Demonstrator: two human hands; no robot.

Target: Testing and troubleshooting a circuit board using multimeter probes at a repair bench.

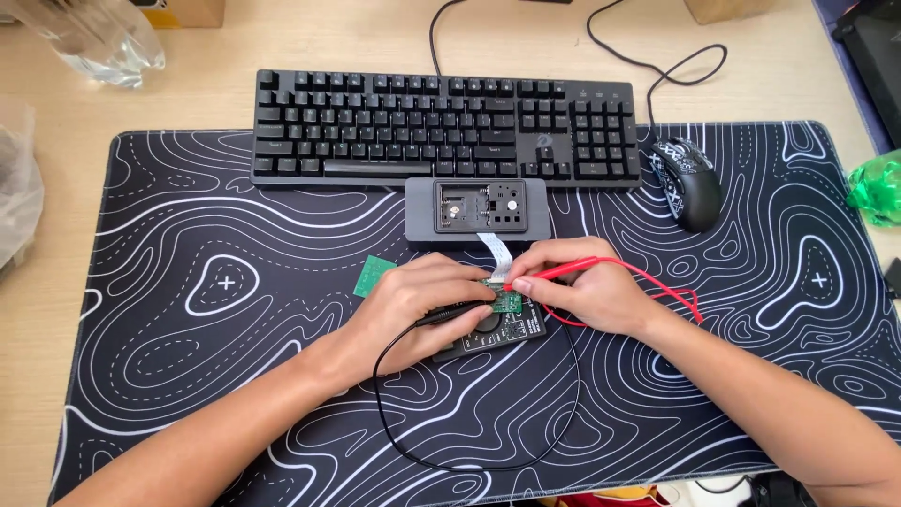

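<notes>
**Both probes on the small green board, mid-mat**

Desk (282,38): light wood, seen from above. A black mat (188,282) with white contour lines covers most of it.

Keyboard (446,127): black, full size, lying along the mat's far edge, cable running off the top. Mouse (688,183): black with a white pattern, just right of the keyboard, on the mat.

Grey case (476,208): rectangular, touching the keyboard's near edge, with a dark opened panel in its top. A white ribbon cable (492,248) runs from it toward the hands.

Meter (493,330): black, flat on the mat, mostly hidden under the hands. Dial partly visible.

Left hand (422,305): fingers closed on the black probe (455,314), tip pointing right at the board. Its black lead (469,465) loops wide over the mat, toward the near edge and back.

Right hand (587,291): thumb and forefinger pinched on the red probe (554,272), tip pointing left at the board. Red lead (671,291) curls beside the wrist.

Board (507,300): small, green, between the two hands, lying over the meter's upper end. Both probe tips meet it; exact contact points too small to tell.

Second green board (374,275): loose on the mat, just left of the left hand, untouched.

Edges: clear plastic bottle (94,38) far left; green object (878,188) at the right edge.
</notes>
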